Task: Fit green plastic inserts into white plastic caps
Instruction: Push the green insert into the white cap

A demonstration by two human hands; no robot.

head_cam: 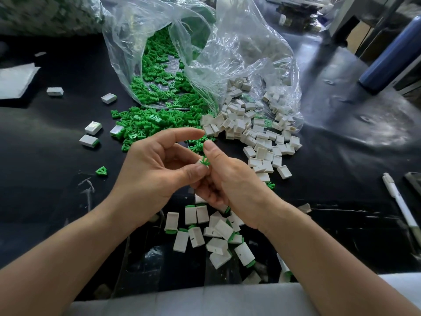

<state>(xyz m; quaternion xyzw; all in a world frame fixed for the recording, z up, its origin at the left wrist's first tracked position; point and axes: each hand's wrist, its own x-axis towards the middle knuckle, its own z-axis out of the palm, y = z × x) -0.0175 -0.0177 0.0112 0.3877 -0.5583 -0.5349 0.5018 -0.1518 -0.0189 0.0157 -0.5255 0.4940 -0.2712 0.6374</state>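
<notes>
Two hands meet at frame centre: the left hand (157, 169) pinches a small white plastic cap (197, 161) in its fingers, and the right hand (230, 179) pinches a green forked plastic insert (204, 162) touching it. Better to align it straight, then press evenly.

A black desk (45, 179) carries two clear plastic bags lying open on their sides. The left bag (127, 65) spills green inserts (155, 122) onto the surface and the right bag (262, 53) spills white caps (257, 137); the two heaps touch. Near the front edge lies a loose cluster of assembled caps (218, 233). A few more pieces (93, 128) sit apart at the left, near a lone insert (101, 171). A white pen (398, 200) lies at the right, and white paper (16, 80) at the far left.
</notes>
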